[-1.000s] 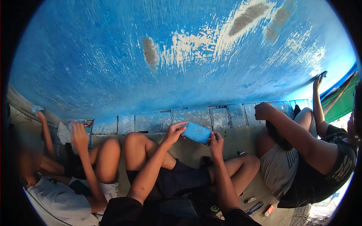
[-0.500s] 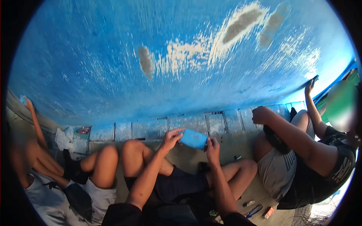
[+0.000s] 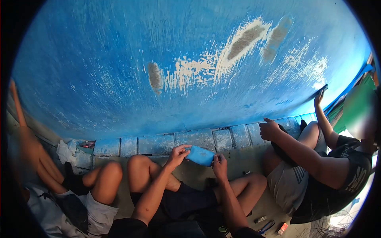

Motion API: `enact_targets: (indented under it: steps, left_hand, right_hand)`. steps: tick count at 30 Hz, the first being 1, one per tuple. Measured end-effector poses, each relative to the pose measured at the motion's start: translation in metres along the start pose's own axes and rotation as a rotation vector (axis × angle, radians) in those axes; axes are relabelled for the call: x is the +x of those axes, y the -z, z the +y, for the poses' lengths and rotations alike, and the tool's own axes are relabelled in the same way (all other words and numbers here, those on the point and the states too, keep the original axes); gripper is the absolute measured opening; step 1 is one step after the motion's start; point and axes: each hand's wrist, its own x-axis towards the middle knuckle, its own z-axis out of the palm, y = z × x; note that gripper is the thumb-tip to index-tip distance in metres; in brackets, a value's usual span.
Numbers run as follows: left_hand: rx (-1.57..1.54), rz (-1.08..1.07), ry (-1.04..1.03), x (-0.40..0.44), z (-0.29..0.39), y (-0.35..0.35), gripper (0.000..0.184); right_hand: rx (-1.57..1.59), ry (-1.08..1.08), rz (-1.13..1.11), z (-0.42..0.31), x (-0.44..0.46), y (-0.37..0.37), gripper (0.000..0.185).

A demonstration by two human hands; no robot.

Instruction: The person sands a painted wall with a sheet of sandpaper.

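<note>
A small rectangular blue sheet, which looks like folded sandpaper (image 3: 200,156), is held up over my lap, in front of the wall. My left hand (image 3: 178,154) pinches its left end between thumb and fingers. At the opposite end my right hand (image 3: 220,166) grips the lower right corner. The sheet tilts down to the right and touches nothing but my hands. Beyond it stands a blue painted wall (image 3: 115,99) with scraped white streaks and grey bare patches.
A co-worker at right presses a dark pad (image 3: 322,90) to the wall. Another person sits at left, one arm (image 3: 18,105) raised to the wall. Blocks (image 3: 156,144) line the wall's foot. Crumpled paper (image 3: 67,152) lies left; a lighter (image 3: 260,219) and red-and-white pack (image 3: 282,228) lie right.
My hands and the sandpaper have dropped slightly. The left person's arm has shifted higher along the wall, and the view has tilted a little upward.
</note>
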Motion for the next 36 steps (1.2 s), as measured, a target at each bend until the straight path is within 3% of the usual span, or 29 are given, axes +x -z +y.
enact_targets:
  steps: [5,8,10,17,19,22,26,28,32,35,36]
  left_hand:
    - [0.05,0.02,0.015,0.001,-0.013,0.002,0.026]
    - [0.03,0.037,0.038,0.001,-0.012,0.002,0.025]
    - [0.007,0.035,0.052,-0.002,-0.007,0.001,0.025]
    - [-0.046,-0.038,0.164,-0.004,0.0,-0.002,0.026]
    - [-0.093,-0.05,0.22,-0.007,0.002,-0.004,0.026]
    - [-0.077,-0.141,0.227,-0.01,0.001,-0.006,0.024]
    - [-0.072,-0.16,0.2,-0.01,-0.003,-0.004,0.025]
    - [-0.005,-0.193,0.302,-0.011,0.005,-0.003,0.025]
    - [0.007,-0.194,0.271,-0.013,0.012,-0.008,0.027]
    - [0.032,-0.171,0.259,-0.013,0.007,-0.007,0.028]
    - [0.108,-0.103,0.225,-0.008,-0.01,-0.006,0.029]
  right_hand:
    - [0.137,0.065,0.01,0.001,-0.001,-0.003,0.025]
    - [0.213,-0.078,-0.011,-0.002,0.002,0.001,0.027]
    - [0.56,-0.428,-0.197,-0.005,0.001,0.008,0.031]
    - [0.676,-0.554,-0.331,-0.028,-0.009,0.006,0.044]
    - [0.711,-0.576,-0.449,-0.021,-0.009,0.005,0.054]
    - [0.657,-0.657,-0.439,-0.012,-0.006,0.003,0.063]
    - [0.613,-0.608,-0.442,-0.026,-0.017,0.004,0.068]
    - [0.727,-0.509,-0.537,-0.015,-0.017,0.005,0.067]
    - [0.809,-0.524,-0.535,0.003,-0.008,0.005,0.067]
    - [0.74,-0.484,-0.461,0.004,-0.008,0.004,0.072]
    - [0.536,-0.398,-0.327,0.001,-0.006,0.004,0.074]
